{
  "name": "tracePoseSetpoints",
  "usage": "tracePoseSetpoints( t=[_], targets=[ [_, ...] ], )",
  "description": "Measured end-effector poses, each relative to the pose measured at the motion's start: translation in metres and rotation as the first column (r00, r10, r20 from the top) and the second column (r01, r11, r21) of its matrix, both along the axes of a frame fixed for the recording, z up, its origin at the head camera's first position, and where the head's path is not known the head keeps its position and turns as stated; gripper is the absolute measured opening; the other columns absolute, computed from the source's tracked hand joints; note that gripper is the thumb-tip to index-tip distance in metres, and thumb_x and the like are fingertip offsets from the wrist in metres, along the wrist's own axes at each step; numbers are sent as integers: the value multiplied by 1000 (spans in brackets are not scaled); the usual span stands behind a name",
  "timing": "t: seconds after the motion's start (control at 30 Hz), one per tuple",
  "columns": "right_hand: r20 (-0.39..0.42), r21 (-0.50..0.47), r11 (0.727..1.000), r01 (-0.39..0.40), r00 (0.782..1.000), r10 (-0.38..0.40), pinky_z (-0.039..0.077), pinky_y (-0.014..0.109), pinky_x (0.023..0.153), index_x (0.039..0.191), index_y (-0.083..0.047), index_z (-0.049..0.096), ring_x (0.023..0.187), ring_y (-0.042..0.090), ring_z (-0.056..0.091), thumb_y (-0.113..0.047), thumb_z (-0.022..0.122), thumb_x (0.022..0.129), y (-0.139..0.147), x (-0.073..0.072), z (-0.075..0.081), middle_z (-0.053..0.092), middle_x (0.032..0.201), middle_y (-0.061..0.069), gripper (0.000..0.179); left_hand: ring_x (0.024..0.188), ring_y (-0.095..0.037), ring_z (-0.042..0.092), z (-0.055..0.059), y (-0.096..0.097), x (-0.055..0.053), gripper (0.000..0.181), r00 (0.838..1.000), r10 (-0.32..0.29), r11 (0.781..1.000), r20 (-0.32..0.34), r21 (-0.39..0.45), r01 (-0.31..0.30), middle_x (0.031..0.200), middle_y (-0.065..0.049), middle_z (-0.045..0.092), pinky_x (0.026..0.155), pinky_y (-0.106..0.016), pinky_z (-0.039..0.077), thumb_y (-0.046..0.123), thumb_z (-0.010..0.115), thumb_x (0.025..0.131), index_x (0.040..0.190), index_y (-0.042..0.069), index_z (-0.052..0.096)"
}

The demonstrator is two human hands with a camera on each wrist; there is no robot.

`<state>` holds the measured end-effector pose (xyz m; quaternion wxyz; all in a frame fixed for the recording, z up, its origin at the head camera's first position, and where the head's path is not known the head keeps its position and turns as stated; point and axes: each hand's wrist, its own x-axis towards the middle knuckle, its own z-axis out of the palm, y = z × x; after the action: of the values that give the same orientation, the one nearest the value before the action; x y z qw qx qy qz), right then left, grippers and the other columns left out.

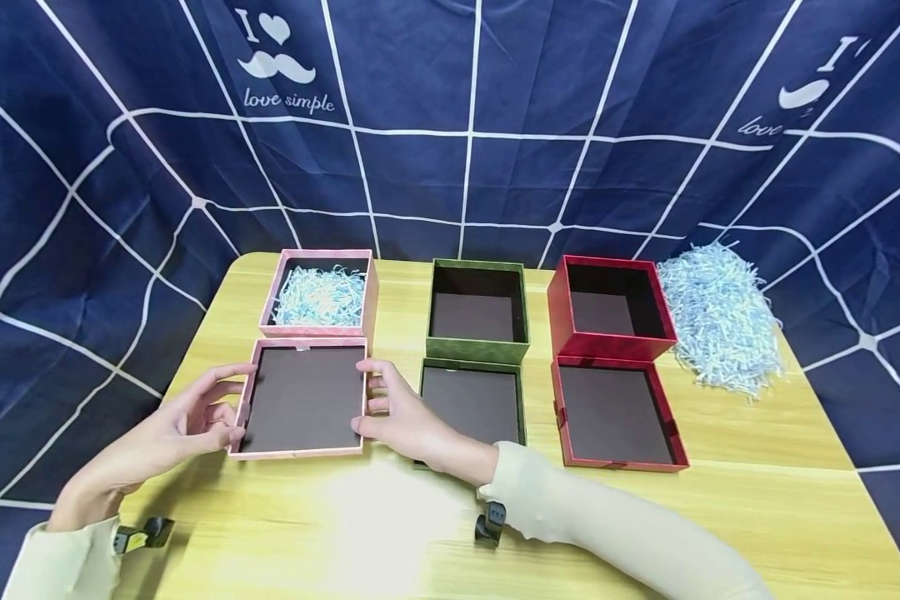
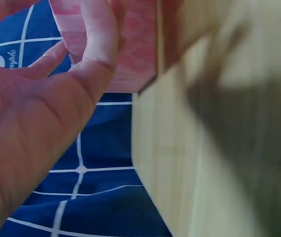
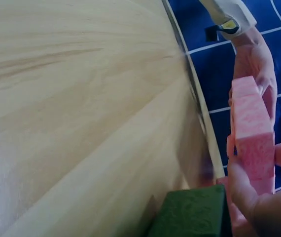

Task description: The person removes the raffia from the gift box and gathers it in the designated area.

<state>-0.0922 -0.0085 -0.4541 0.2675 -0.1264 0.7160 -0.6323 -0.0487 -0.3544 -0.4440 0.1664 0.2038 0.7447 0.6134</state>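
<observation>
Both hands hold a pink box lid [image 1: 303, 400], dark inside facing up, just in front of the pink box [image 1: 370, 308]. My left hand [image 1: 168, 429] grips its left side, thumb near the front corner and index finger farther back. On the opposite side, my right hand [image 1: 412, 421] grips the edge with thumb and fingers. The lid's pink outer wall [image 3: 254, 133] shows between the hands in the right wrist view. Light blue shredded paper [image 1: 321, 296] fills the pink box.
A green box [image 1: 477, 348] stands mid-table with its lid [image 1: 472, 404] in front, partly behind my right forearm. Right of it are a red box [image 1: 611, 344] and red lid [image 1: 618, 417]. A shredded paper heap [image 1: 720, 317] lies at the table's [image 1: 795, 500] right.
</observation>
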Motion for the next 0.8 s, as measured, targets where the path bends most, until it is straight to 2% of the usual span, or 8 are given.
tracePoseSetpoints(
  t=[0.13,0.27,0.37,0.43,0.6,0.67,0.8],
  targets=[
    [0,-19,1000,20,1000,-20,57,31,82,157,-15,46,110,22,62,9,75,93,-5,-1,-5,48,142,10,74,88,-24,69,-9,-2,-3,82,999,-16,1000,32,7,15,148,-10,47,74,-35,59,-16,59,102,171,9,23],
    [-17,3,1000,27,999,-27,55,29,80,156,-14,47,104,20,62,10,74,93,-10,1,-7,48,142,11,73,85,-28,69,-14,-3,-3,84,998,-20,1000,64,-3,21,152,-17,39,75,-35,58,-13,61,104,173,12,20],
    [-35,47,998,41,999,-40,53,32,84,156,-15,46,106,20,60,10,74,91,-14,3,-9,47,144,12,74,86,-30,69,-18,-3,-4,86,996,-26,1000,85,-13,28,157,-23,32,74,-35,57,-12,62,105,174,12,17],
    [-48,78,995,57,997,-54,53,35,87,156,-15,46,108,21,59,10,74,89,-15,5,-11,47,145,12,77,86,-30,68,-20,-2,-4,89,994,-29,999,106,-25,32,151,-29,36,75,-34,56,-11,63,104,174,13,15],
    [-63,125,989,83,995,-75,52,37,88,156,-14,45,109,22,58,12,72,84,-17,8,-15,46,144,12,81,88,-29,66,-27,1,-6,97,988,-59,997,140,-36,65,158,-38,27,78,-32,55,-8,66,103,176,15,7],
    [-62,133,987,87,995,-80,51,37,89,156,-14,45,109,22,58,13,71,83,-18,8,-15,46,146,12,82,86,-29,64,-30,0,-6,99,987,-75,996,141,-31,80,165,-35,17,76,-32,54,-7,66,103,176,16,4],
    [-60,148,985,91,995,-83,52,37,89,157,-16,44,113,23,57,14,68,82,-19,8,-16,43,151,12,84,81,-30,59,-38,-3,-7,100,986,-107,994,131,-5,108,165,-32,14,72,-34,54,-9,63,104,176,16,0]
  ],
)
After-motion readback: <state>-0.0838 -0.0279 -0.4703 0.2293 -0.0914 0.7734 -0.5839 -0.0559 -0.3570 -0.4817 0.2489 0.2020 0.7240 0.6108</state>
